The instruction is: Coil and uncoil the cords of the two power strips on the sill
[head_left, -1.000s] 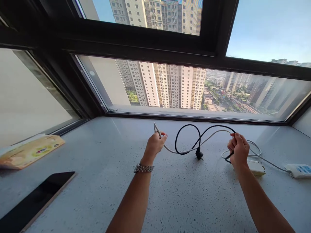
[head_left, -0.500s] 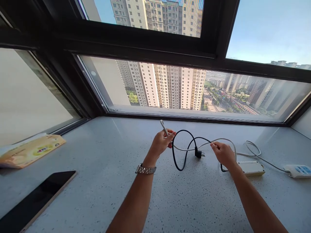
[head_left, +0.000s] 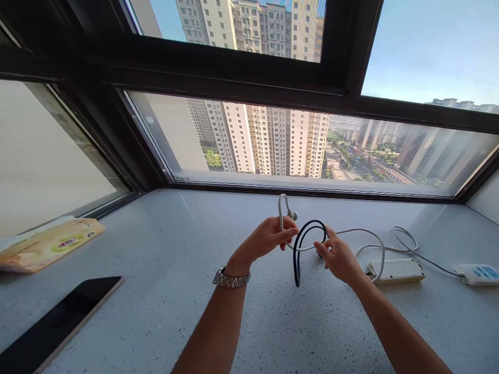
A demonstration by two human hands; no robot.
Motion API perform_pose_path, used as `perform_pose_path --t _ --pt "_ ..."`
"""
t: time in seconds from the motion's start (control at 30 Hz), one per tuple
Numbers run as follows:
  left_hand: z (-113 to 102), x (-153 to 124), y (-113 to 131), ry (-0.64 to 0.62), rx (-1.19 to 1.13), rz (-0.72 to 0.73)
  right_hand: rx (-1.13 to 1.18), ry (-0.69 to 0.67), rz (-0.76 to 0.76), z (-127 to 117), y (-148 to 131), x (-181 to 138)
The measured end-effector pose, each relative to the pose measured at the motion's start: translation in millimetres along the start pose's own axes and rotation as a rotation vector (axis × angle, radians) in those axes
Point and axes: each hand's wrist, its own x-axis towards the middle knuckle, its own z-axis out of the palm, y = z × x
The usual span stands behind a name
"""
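My left hand is closed in a pinch on a white cable, whose bent end with a plug sticks up above the fingers. A black cable hangs in a narrow loop beside my left fingertips and crosses the white one. My right hand is closed on the black cable at the loop's right side, close to my left hand. The black cable's plug is mostly hidden behind the right fingers. From there the white cable runs rightward behind my right hand.
A white power strip lies beside my right forearm, and another white power strip sits at the far right. On the left are a phone and a yellow tissue pack. The window frame borders the speckled sill.
My right hand has moved left toward my left hand, bringing the black cable into a tighter double loop. My left hand has shifted slightly right, and the white plug now shows.
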Motion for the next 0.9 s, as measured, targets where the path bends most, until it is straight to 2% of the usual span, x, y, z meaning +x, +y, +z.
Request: perform_pose_path --t 0.1,0.2,0.33,0.4,0.5,0.6,0.67,0.77,0.9 --pt "-0.5 0.7 -2.9 -0.026 -0.024 -0.021 0.138 -0.049 0.004 1.7 9.2 7.1" --pt "0.5 3.0 -7.0 0.043 -0.025 -0.044 0.363 -0.057 -0.006 -1.0 10.7 8.5" --pt "3.4 5.7 -10.0 0.122 -0.007 -0.092 0.566 -0.182 -0.175 -11.5 -1.5 -2.8" --pt "3.6 5.1 -8.1 0.121 -0.045 -0.118 0.586 -0.318 -0.264 -17.0 -10.5 -11.6" --pt "1.7 0.6 0.5 0.082 -0.130 -0.149 0.482 -0.516 -0.360 -20.5 -22.1 -22.7" --pt "0.0 -6.9 14.0 0.051 -0.196 -0.125 0.357 -0.612 -0.428 -16.5 -28.3 -27.9" --pt "0.5 -11.9 23.3 0.028 -0.219 -0.084 0.303 -0.609 -0.448 -10.5 -28.8 -28.7" --pt "4.1 -17.7 35.0 0.011 -0.255 -0.032 0.153 -0.497 -0.428 1.9 -24.8 -28.2" --pt "11.0 -22.7 47.6 -0.034 -0.310 -0.017 -0.090 -0.360 -0.280 23.4 -16.4 -24.9"
